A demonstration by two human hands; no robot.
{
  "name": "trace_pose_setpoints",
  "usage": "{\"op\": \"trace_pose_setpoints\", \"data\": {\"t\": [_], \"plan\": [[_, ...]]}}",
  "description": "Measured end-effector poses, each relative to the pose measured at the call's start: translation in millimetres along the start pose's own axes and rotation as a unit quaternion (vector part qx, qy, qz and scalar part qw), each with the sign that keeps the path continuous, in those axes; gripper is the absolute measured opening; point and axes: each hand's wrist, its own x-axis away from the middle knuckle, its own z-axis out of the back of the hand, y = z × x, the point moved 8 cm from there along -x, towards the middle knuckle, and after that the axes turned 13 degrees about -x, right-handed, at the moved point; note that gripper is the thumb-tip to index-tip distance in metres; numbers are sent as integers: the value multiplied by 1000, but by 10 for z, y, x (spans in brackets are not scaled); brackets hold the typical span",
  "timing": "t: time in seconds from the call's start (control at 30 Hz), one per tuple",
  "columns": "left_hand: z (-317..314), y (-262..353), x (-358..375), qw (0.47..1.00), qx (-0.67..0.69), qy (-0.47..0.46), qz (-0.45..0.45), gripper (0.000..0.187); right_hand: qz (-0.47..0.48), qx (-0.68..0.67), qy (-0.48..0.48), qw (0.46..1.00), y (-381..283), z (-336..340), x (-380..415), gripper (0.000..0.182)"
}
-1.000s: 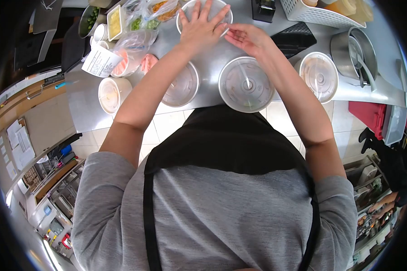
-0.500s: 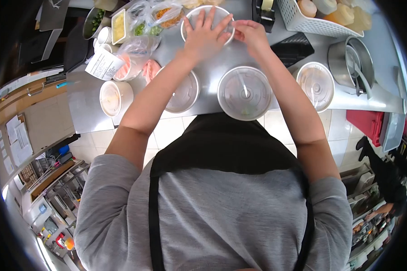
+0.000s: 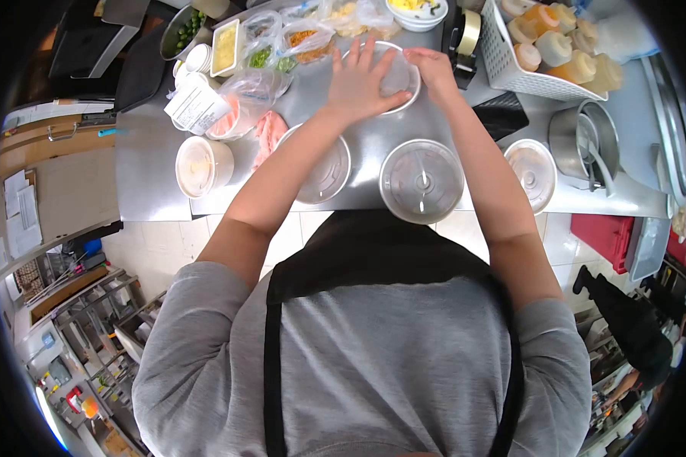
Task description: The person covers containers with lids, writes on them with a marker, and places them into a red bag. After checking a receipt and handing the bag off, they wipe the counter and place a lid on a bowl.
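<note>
My left hand (image 3: 360, 90) lies with spread fingers on the clear plastic lid (image 3: 396, 76) of a white round bowl at the far side of the steel counter. At the right edge of that lid, the fingers of my right hand (image 3: 433, 72) are pinched together on the rim. Nearer to me are two more lidded bowls: one (image 3: 328, 171) is partly under my left forearm, and another (image 3: 421, 181) sits between my arms. A smaller lidded tub (image 3: 531, 177) stands right of my right forearm.
To the left are a lidded cup (image 3: 203, 164), pink gloves (image 3: 269, 135), a paper label (image 3: 196, 108) and bagged ingredients (image 3: 306, 42). A tape dispenser (image 3: 461, 38), a white bottle basket (image 3: 526, 75) and a steel pot (image 3: 564, 137) stand right. A person (image 3: 625, 327) is at the far right.
The view has shifted, so the counter appears lower and more of its back shows. My left hand stays spread on the lid, and my right fingers remain at its right edge.
</note>
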Motion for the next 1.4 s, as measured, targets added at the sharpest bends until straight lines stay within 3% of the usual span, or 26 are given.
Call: {"op": "trace_pose_setpoints", "data": {"t": [0.03,0.1,0.17,0.2,0.27,0.3,0.37,0.4,0.43,0.5,0.57,0.63,0.67,0.7,0.8,0.87,0.9,0.93,0.97,1.03,1.07,1.1,1.17,1.23,1.33,1.4], "plan": [[-4,-35,-10,999,1,34,-11,86,11,4,-2,1000,-40,15,-33,23],[70,-144,-32,997,2,76,-23,86,70,243,-48,966,-169,-44,-66,20],[66,-236,-106,999,-31,-13,-25,82,131,321,-43,937,-671,-90,408,20],[100,-196,-151,999,-28,-6,-26,82,205,290,37,934,-937,93,599,21],[447,-163,-155,970,148,194,15,68,286,255,165,909,-1118,560,662,25],[336,44,-204,957,263,117,26,53,292,256,215,896,-1010,811,608,28],[-28,614,-295,900,429,-68,40,33,208,228,208,928,-872,900,445,32],[-248,860,-318,861,479,-169,40,28,116,149,192,963,-740,884,351,32],[-306,980,-394,860,481,-167,36,28,23,67,173,982,-593,885,248,32],[-643,1096,-422,610,725,-236,216,27,34,7,172,985,-558,943,211,28],[-695,1023,-518,599,734,-226,226,29,175,83,154,969,-1017,693,657,28],[-787,1028,-541,539,778,-239,217,27,105,40,134,985,-1028,491,1399,28],[-668,1004,-507,543,765,-272,216,36,117,193,76,971,-1087,365,1773,26],[-606,998,-525,541,766,-273,214,36,93,93,92,987,-935,342,2104,17],[-657,988,-510,540,751,-284,252,32,44,184,29,981,-676,295,2774,8],[-616,904,-705,777,588,-174,141,23,21,182,34,982,-632,269,2890,4],[-613,917,-712,778,587,-171,148,23,20,182,26,983,-647,257,2866,4],[-490,871,-759,897,406,-120,129,21,37,196,26,980,-708,286,2828,4],[-352,842,-783,971,204,-67,106,20,55,211,25,976,-779,313,2792,4],[-271,660,-775,972,195,-67,116,24,72,244,-4,967,-948,318,2696,6],[-266,492,-754,912,386,-60,124,18,79,243,-6,967,-1026,355,2623,8],[-241,324,-698,815,563,-51,127,15,82,244,-8,966,-1085,372,2540,12],[195,-149,-522,753,656,53,16,36,92,266,-29,959,-1181,282,2256,14],[226,-650,-485,616,764,-10,191,54,93,297,-59,949,-1155,142,1876,19],[76,-1293,-580,664,700,77,253,58,82,328,-151,929,-765,-201,1150,29],[-82,-1580,-630,781,559,118,253,56,43,340,-163,925,-293,-249,731,32]]}}
